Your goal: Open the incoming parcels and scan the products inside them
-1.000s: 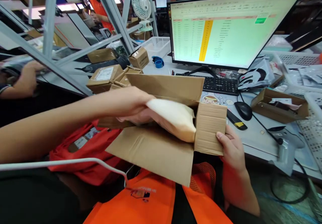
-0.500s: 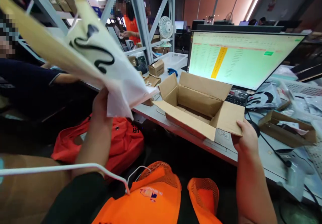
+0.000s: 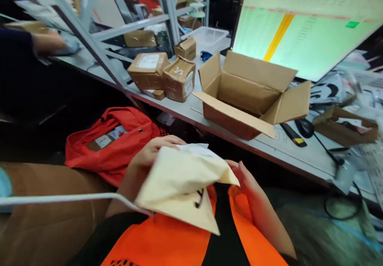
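A cream and white plastic mailing bag [image 3: 182,174] with a black mark lies across my lap level, folded over and slightly blurred. My left hand [image 3: 154,150] is closed on its upper left edge. At the bag's right corner is my right hand [image 3: 243,178], its fingers partly behind the bag and closed on it. Beyond my hands, an open cardboard box [image 3: 233,116] stands on the desk with its flaps spread.
Taped cartons [image 3: 179,80] sit left of the box, beside a metal rack post [image 3: 167,14]. A monitor [image 3: 305,26] stands behind. Below left is a red bag [image 3: 119,154] with parcels inside. A co-worker's arm [image 3: 48,42] reaches in at far left.
The mailing bag has come down from the upper left to in front of my body. My right hand has let go of the box flap and moved to the bag. The view has tilted down.
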A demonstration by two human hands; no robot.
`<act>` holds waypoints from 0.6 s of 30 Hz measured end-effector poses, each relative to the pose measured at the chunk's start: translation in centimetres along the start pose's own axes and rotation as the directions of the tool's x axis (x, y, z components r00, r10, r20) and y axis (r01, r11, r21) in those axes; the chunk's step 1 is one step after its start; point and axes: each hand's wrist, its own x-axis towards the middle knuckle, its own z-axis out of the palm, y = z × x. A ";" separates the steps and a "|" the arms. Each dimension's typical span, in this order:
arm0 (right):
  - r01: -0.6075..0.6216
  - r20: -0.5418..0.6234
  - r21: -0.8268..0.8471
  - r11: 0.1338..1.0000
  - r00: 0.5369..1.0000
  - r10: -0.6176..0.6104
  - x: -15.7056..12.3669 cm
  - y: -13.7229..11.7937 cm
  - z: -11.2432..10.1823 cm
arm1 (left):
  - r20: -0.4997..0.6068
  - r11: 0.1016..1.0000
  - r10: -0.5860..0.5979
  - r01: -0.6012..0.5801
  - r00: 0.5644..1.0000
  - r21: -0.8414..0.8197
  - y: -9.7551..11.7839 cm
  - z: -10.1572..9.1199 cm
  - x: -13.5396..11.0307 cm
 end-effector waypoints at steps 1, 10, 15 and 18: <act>-0.052 0.002 0.084 0.995 0.999 0.052 0.7 0.7 0.6 | 0.162 0.996 0.089 -0.083 0.983 -0.044 -0.1 1.0 -0.1; 0.289 -0.587 0.041 0.956 0.782 -0.211 -5.4 3.7 -2.2 | -0.308 0.904 -0.051 -0.087 0.950 -0.418 1.4 16.0 -0.8; 0.274 -0.754 -0.368 0.889 0.472 -0.457 -10.5 3.5 -1.6 | 0.699 0.093 -0.199 0.723 0.687 -0.684 4.0 22.8 1.0; 0.201 -0.704 -0.541 0.816 0.421 -0.571 -12.2 1.6 -4.3 | 0.818 0.019 -0.155 0.830 0.554 -0.558 5.7 24.8 4.0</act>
